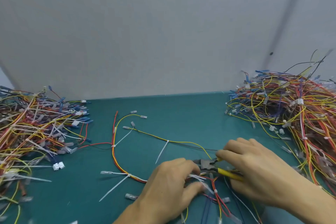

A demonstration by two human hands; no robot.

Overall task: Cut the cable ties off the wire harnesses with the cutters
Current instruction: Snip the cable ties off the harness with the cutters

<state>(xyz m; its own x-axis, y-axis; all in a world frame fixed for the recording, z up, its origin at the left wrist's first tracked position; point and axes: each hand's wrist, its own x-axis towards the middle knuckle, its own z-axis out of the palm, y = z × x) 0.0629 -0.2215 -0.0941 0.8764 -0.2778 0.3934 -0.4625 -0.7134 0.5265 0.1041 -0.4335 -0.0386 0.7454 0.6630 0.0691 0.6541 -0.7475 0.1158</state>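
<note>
Harness [116, 160] is laid on bench [181, 114], left of cutters [221, 170]. Tie [197, 176] is pinched by left hand [169, 189] fingers [190, 168] beside cutters, which are gripped by right hand [258, 172]. Cutting judged underway; next, blades to be closed on tie only.

Wiring workshop bench. A teal mat is covering the surface [172, 111]; a left heap [36, 129] and a right heap [291, 114] of coloured wire harnesses are flanking one spread harness [114, 154] bearing white cable ties [162, 151]; yellow-handled cutters [229, 173] are being held over it; a grey partition [145, 32] is closing the back.
</note>
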